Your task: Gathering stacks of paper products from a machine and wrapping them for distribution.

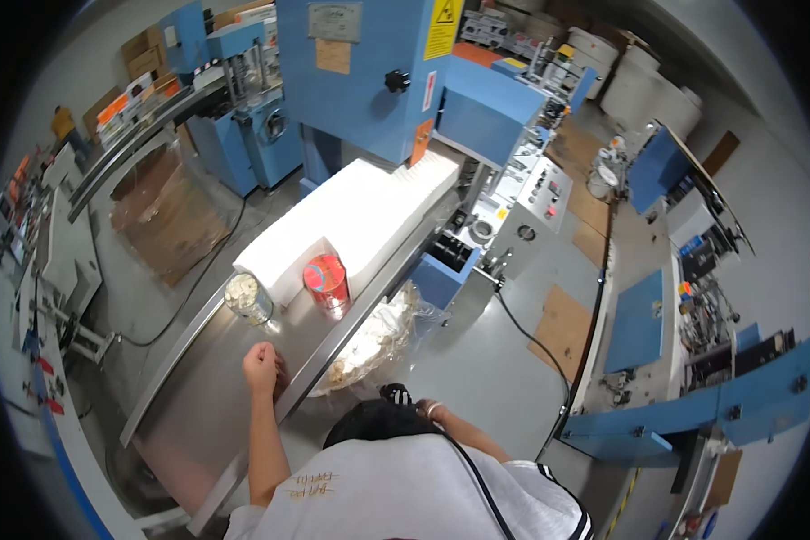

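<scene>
Neither of my hands shows. Directly below me a person in a white shirt (405, 495) leans over a steel table (198, 405), seen from above and behind. Their left hand (261, 364) rests as a closed fist on the table near its right edge. Their right hand (430, 409) is raised to a small black device (394, 393) on their dark-haired head. Beyond the fist stand a clear jar of pale pieces (247, 297) and a clear container with a red label (326, 279). Behind those lies a long white stack of sheets (351, 211).
A large blue machine (369, 81) rises behind the white stack, with a grey control panel (535, 193) to its right. A clear bag of pale scraps (373, 337) hangs beside the table. Black cables and cardboard sheets (558, 328) lie on the grey floor. Blue benches stand at right.
</scene>
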The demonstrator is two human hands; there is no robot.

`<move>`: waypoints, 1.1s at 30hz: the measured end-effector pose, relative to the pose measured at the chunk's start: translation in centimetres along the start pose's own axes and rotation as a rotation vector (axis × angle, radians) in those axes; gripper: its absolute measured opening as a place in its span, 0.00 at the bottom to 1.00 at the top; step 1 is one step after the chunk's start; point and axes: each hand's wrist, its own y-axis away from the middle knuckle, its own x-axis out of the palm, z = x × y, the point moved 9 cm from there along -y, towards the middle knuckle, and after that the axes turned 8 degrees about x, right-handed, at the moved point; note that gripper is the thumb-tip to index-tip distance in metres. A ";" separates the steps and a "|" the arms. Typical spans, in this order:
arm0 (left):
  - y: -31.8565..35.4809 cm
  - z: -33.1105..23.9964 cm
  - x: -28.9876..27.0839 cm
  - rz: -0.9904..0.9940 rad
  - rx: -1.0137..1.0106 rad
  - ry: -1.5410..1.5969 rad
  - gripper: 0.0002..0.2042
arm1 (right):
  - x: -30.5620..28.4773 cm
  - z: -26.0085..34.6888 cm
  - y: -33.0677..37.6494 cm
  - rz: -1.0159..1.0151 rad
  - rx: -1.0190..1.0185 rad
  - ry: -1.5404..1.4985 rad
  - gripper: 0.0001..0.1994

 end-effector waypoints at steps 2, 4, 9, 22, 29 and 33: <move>0.0 0.0 -1.3 -0.092 -0.012 -0.039 0.05 | -2.9 -1.9 -2.3 -0.092 0.025 -0.020 0.18; -0.5 0.0 -2.0 -0.197 0.030 -0.052 0.06 | -5.1 -5.2 -4.8 -0.113 0.069 -0.241 0.14; 0.1 -0.1 -5.3 -0.435 0.055 -0.160 0.07 | -12.5 -7.5 -2.5 -0.143 0.262 -0.619 0.15; 1.1 2.0 -8.5 -0.498 0.062 -0.435 0.10 | -10.7 -12.2 -6.6 -0.123 0.304 -0.428 0.14; -0.3 2.7 -8.0 -0.460 -0.002 -0.268 0.12 | -9.8 -11.5 -6.3 -0.145 0.304 -0.614 0.18; 0.1 3.7 -9.5 -0.477 -0.007 -0.306 0.12 | -10.7 -12.5 -2.8 -0.057 0.383 -0.629 0.17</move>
